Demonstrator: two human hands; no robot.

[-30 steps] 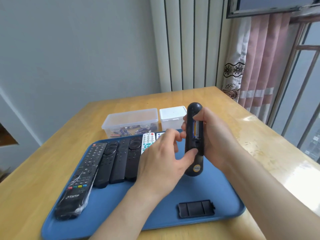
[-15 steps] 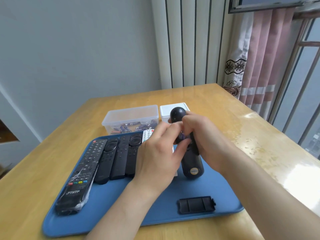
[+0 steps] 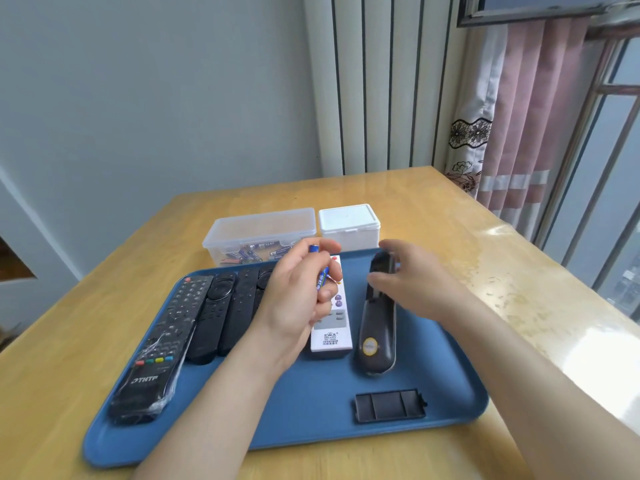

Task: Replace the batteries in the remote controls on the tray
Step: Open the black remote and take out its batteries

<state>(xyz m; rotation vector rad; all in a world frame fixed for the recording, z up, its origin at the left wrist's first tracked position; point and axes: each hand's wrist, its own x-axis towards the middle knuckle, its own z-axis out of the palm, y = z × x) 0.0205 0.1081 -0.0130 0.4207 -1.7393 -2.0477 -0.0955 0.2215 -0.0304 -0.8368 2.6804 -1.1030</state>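
The only wording that reads clearly is "THTF", printed in white near the bottom end of the plastic-wrapped black remote (image 3: pixel 156 344) at the left side of the tray (image 3: pixel 311 410). The white remote (image 3: pixel 332 329) carries a small dark logo and a few lines of fine print at its near end, too small to make out. The face-down black remote (image 3: pixel 377 327) just beside it bears a round yellowish sticker (image 3: pixel 370 345) whose marks blur out. The blue battery (image 3: pixel 322 277) pinched in the left hand (image 3: pixel 298 303) has white lettering along its side, unreadable, as do the batteries (image 3: pixel 249 254) in the clear box (image 3: pixel 259 223).
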